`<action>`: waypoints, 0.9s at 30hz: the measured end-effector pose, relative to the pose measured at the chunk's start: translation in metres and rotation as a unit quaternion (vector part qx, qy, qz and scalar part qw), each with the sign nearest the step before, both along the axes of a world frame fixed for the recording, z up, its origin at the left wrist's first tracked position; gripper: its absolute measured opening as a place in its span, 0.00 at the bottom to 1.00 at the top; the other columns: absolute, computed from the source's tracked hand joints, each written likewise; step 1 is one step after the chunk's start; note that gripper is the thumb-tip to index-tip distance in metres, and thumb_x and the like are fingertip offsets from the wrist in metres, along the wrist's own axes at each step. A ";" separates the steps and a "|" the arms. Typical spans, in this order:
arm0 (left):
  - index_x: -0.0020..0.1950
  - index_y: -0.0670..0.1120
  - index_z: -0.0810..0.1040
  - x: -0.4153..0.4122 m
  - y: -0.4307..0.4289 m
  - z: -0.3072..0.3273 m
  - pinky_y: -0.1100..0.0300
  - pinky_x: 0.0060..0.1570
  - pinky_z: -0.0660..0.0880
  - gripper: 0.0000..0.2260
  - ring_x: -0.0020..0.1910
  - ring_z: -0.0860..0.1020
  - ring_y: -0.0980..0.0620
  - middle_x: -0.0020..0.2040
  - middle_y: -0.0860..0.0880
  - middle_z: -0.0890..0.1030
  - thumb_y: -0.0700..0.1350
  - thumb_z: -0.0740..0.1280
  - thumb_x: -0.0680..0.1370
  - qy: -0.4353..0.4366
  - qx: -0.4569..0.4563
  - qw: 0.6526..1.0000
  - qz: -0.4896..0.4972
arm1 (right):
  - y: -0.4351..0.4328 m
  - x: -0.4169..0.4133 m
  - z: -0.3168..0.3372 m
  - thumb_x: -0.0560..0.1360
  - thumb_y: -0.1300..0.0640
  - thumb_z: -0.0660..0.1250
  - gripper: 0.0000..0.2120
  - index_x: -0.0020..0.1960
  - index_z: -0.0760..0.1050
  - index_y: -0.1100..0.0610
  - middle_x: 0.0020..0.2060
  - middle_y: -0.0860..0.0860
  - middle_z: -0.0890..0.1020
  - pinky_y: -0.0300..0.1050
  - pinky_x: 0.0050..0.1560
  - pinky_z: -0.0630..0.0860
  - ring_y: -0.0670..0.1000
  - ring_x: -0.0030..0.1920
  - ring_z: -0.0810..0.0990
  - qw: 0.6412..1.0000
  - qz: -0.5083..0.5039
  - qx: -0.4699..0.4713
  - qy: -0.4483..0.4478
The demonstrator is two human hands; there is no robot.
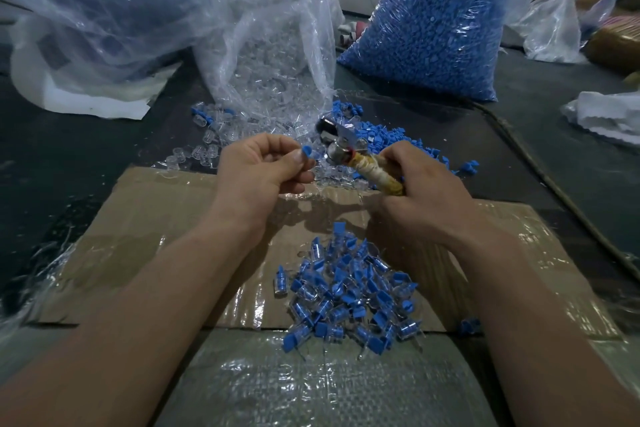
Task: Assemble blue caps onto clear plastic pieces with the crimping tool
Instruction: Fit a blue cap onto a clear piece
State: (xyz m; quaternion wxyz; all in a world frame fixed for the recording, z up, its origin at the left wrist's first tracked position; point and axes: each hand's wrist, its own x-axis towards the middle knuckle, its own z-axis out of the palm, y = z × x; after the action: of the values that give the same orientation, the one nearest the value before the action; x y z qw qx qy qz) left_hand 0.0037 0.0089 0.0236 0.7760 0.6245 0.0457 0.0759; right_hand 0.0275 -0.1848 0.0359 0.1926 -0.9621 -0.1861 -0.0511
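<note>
My left hand (263,166) pinches a small blue cap (308,151) between thumb and fingers; any clear piece under it is hidden. My right hand (422,191) grips the tape-wrapped handle of the crimping tool (346,149), whose metal head sits just right of the cap. Loose clear plastic pieces (207,149) and loose blue caps (384,137) lie on the table behind my hands. A pile of assembled pieces (349,291), clear with blue caps, rests on the cardboard (166,225) below my hands.
An open bag of clear pieces (273,59) stands at the back centre. A full bag of blue caps (436,31) stands at the back right. A large crumpled plastic bag (104,10) fills the back left. A dark cable (554,184) runs along the right.
</note>
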 end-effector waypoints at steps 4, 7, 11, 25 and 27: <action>0.40 0.43 0.75 0.000 0.000 -0.001 0.68 0.30 0.75 0.08 0.28 0.79 0.57 0.33 0.48 0.80 0.31 0.64 0.74 -0.009 0.016 1.000 0.009 | 0.002 -0.001 -0.002 0.71 0.55 0.66 0.12 0.50 0.65 0.49 0.42 0.46 0.71 0.36 0.36 0.62 0.45 0.40 0.69 0.999 0.019 -0.018 0.017; 0.40 0.43 0.75 0.000 0.000 -0.001 0.68 0.30 0.76 0.08 0.28 0.79 0.57 0.35 0.46 0.80 0.31 0.64 0.74 -0.015 0.024 1.000 0.011 | 0.003 -0.001 -0.002 0.71 0.55 0.66 0.11 0.50 0.66 0.50 0.42 0.46 0.71 0.36 0.37 0.62 0.47 0.41 0.69 0.999 0.027 -0.018 0.023; 0.40 0.43 0.75 -0.001 -0.001 -0.001 0.68 0.30 0.76 0.08 0.29 0.79 0.57 0.35 0.46 0.80 0.31 0.64 0.74 -0.022 0.032 0.999 0.010 | 0.003 0.000 -0.001 0.71 0.56 0.66 0.10 0.49 0.66 0.50 0.40 0.43 0.69 0.36 0.36 0.62 0.42 0.40 0.68 0.999 0.030 -0.016 0.038; 0.40 0.44 0.75 -0.002 -0.002 -0.003 0.68 0.32 0.76 0.09 0.30 0.79 0.58 0.30 0.52 0.81 0.31 0.64 0.74 -0.043 0.049 0.998 0.013 | 0.005 -0.001 0.000 0.71 0.57 0.65 0.10 0.50 0.67 0.50 0.42 0.42 0.70 0.35 0.40 0.65 0.42 0.42 0.69 0.997 0.041 -0.007 0.070; 0.40 0.44 0.75 -0.003 -0.003 -0.002 0.68 0.32 0.76 0.09 0.29 0.79 0.58 0.30 0.51 0.80 0.31 0.64 0.74 -0.045 0.048 0.998 0.014 | 0.006 -0.001 0.000 0.71 0.56 0.65 0.09 0.49 0.67 0.50 0.41 0.42 0.70 0.35 0.39 0.63 0.42 0.41 0.68 0.997 0.040 -0.010 0.067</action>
State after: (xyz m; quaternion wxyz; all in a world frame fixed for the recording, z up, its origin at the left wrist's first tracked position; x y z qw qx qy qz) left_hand 0.0010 0.0058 0.0215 0.7452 0.6564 0.0155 0.1167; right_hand 0.0260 -0.1783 0.0356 0.1965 -0.9571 -0.2117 0.0232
